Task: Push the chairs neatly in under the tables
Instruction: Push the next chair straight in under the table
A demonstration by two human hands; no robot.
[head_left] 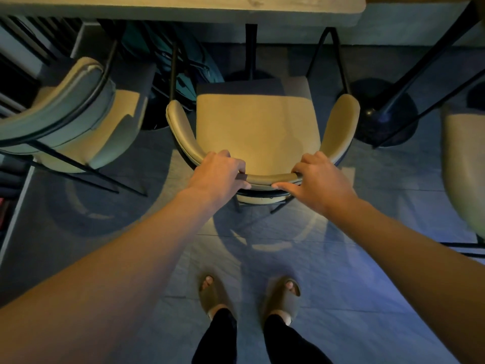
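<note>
At chair (pixel 258 124) back, left hand (pixel 219 172) and right hand (pixel 319 179) grip clamped; could snag surface (pixel 183 6) post (pixel 250 51), skewing crooked.

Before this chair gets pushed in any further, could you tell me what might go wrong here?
1. The table's post stands straight ahead of the seat, so the chair's front could knock it.
2. The neighbouring chair sits turned at an angle close to the armrest; drifting that way might clip it.
3. The left hand and right hand wrap the backrest; fingers could get pinched against the tabletop edge.
</note>
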